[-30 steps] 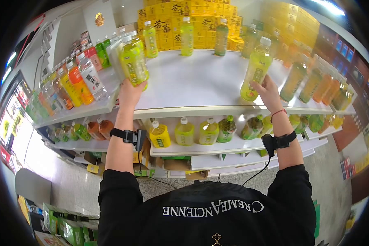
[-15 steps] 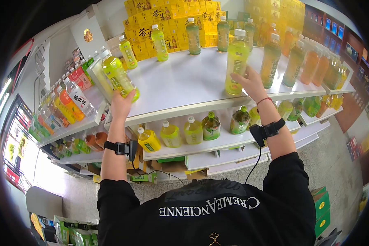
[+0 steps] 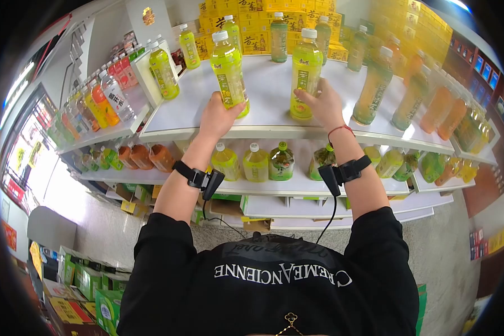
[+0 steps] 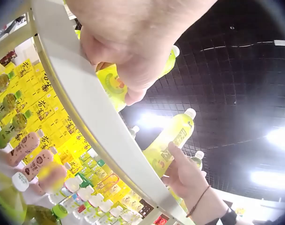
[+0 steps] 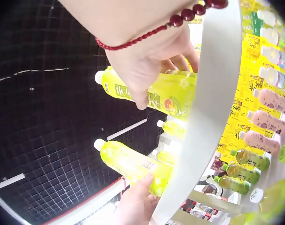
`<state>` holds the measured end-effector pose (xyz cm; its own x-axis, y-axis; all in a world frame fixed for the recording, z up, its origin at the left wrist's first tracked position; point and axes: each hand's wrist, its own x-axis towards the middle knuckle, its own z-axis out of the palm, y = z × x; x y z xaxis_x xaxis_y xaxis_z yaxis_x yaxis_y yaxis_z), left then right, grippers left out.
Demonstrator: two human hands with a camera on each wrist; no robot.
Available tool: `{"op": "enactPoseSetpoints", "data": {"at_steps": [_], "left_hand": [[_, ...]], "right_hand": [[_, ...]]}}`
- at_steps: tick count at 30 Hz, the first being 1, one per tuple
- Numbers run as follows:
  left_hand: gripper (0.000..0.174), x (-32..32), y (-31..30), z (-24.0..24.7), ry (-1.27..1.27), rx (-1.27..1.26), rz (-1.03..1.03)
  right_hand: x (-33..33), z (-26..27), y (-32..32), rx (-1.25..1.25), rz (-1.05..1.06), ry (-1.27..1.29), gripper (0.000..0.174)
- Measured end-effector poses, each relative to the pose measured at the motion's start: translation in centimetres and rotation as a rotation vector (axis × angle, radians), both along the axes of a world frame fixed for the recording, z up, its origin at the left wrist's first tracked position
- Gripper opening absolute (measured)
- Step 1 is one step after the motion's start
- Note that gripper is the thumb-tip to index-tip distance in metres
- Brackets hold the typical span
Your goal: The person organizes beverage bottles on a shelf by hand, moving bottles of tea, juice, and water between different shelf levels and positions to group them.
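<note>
In the head view, my left hand (image 3: 218,115) grips the lower part of a yellow-green bottled drink (image 3: 226,70) with a white cap, upright at the front of the upper white shelf (image 3: 263,101). To its right, my right hand (image 3: 323,103) holds a matching bottle (image 3: 307,64) low down, thumb across the label. The left wrist view shows my left thumb and fingers around one bottle (image 4: 112,86). The other bottle (image 5: 175,93) is against my right palm in the right wrist view, its base close to the shelf edge.
A similar bottle (image 3: 162,73) stands at the shelf's left end, with several others behind. Darker green bottles (image 3: 373,87) and orange ones stand right of my right hand. Below is a shelf of larger bottles (image 3: 256,162). Yellow cartons (image 3: 257,42) are stacked at the back.
My left hand has moved right with its bottle, away from the similar one at the left end. My right hand's bottle has come left, so the two held bottles are closer together.
</note>
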<state>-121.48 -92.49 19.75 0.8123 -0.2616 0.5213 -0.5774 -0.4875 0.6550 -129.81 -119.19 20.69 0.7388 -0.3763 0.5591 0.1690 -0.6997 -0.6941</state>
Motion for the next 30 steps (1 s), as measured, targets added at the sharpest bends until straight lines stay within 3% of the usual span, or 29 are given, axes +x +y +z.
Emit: {"op": "enactPoseSetpoints", "data": {"at_steps": [7,18,23,27,30], "left_hand": [[0.057,1.9,1.5,-0.7,-0.006,-0.001,0.089],[0.062,0.8,1.1,-1.0,-0.050,0.019,0.249],[0.062,2.4,1.3,-2.0,-0.041,-0.014,0.165],[0.061,0.7,1.4,-0.8,-0.028,0.001,0.240],[0.064,0.8,1.8,-0.1,0.025,0.030,0.089]], "right_hand": [[-0.1,-0.7,1.2,0.069,0.010,-0.061,0.069],[0.1,-1.1,0.8,0.213,0.190,-0.063,0.062],[0.7,-1.7,-0.1,0.166,0.176,-0.033,0.058],[0.8,-1.6,0.1,0.190,0.186,-0.024,0.056],[1.6,-2.6,-0.8,0.212,0.198,-0.044,0.052]]}}
